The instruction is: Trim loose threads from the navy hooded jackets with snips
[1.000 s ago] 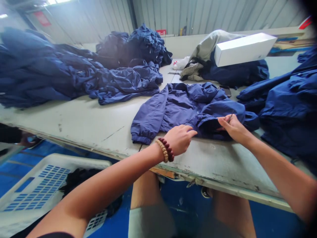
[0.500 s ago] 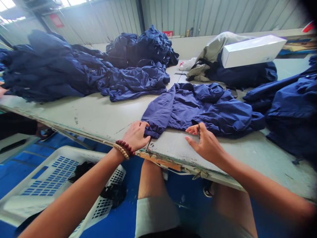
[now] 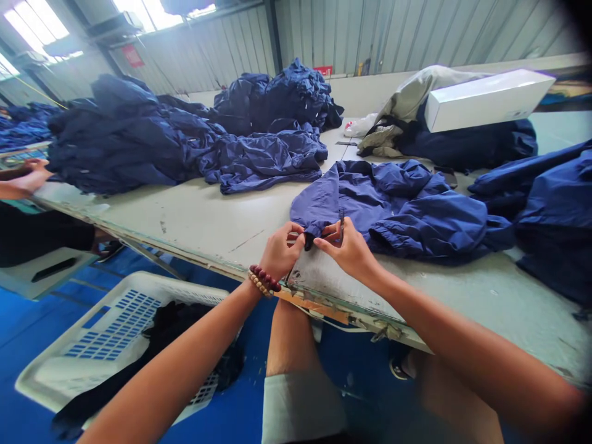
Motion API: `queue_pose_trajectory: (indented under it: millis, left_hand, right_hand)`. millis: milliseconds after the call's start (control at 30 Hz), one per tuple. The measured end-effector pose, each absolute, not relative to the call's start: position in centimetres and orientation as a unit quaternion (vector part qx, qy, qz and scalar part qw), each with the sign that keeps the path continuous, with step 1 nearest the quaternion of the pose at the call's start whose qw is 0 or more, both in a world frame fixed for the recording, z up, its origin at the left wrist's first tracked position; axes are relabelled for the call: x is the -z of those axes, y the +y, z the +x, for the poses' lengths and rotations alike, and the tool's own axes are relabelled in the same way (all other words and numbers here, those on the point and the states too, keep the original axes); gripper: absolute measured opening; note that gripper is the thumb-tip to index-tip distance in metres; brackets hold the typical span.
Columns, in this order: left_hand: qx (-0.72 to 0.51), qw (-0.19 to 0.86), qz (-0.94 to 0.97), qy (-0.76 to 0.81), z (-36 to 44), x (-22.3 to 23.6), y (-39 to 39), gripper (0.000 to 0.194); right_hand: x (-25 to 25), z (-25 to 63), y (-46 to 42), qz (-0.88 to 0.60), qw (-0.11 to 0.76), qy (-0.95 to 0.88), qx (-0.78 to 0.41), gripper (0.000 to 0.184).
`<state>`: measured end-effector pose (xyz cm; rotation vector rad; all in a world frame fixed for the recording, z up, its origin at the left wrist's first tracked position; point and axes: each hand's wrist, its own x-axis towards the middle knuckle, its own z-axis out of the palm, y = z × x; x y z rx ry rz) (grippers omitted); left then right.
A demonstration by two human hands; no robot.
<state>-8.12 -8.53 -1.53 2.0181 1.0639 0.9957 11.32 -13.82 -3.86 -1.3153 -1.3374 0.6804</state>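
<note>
We look down on a long, pale worktop (image 3: 185, 229), its painted surface scuffed and scratched, with an orange-brown strip (image 3: 319, 303) showing along the worn near edge. A crumpled navy nylon jacket (image 3: 407, 209) lies just in from that edge. Our left hand (image 3: 282, 251), with a red and tan beaded bracelet (image 3: 263, 280) at the wrist, keeps a narrow grip on the jacket's sleeve cuff (image 3: 309, 239), pinched between thumb and fingers. Our right hand (image 3: 349, 248) is just beside it, in a narrow grip on a small, slim, dark tool (image 3: 341, 223), too small to name.

Farther along the worktop lie heaped navy garments (image 3: 134, 142), with more at right (image 3: 550, 209). A white box (image 3: 490, 98) rests on a beige and dark garment pile (image 3: 407, 117). At far left, a co-worker's hand (image 3: 32, 176) lies near another navy heap (image 3: 28, 117).

Below, a white plastic basket (image 3: 111, 327) holds dark garments on a blue floor (image 3: 28, 351). Corrugated metal walls (image 3: 416, 31) enclose the room, with skylights (image 3: 32, 31) overhead and a small red sign (image 3: 324, 70) beyond.
</note>
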Motion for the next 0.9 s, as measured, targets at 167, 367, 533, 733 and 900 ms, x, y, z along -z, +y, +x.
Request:
queue_pose_trajectory:
  millis: [167,367,533,733,900]
  left_hand:
    - [-0.388,0.348,0.786,0.332,-2.5,-1.2,-9.1,0.015]
    - [-0.403,0.426,0.763,0.273,6.2,-2.1,-7.9,0.006]
    - [-0.309,0.628,0.676,0.230,13.2,0.5,-7.4,0.018]
    - [-0.224,0.683,0.654,0.235,15.8,4.3,-6.1,0.038]
    - [-0.218,0.688,0.659,0.212,14.7,4.4,-6.0,0.046]
  right_hand:
    - [1.2,16.5,-14.6,-0.511,0.620,-0.530,-0.271,0.054]
    - [0.0,24.8,-15.5,-0.500,0.648,-0.501,-0.281,0.060]
    - [2.1,30.3,-16.2,-0.548,0.632,-0.503,-0.219,0.059]
    - [6.7,32.9,-16.4,-0.536,0.627,-0.476,-0.305,0.061]
    - [7.1,32.2,-17.0,-0.525,0.635,-0.474,-0.312,0.063]
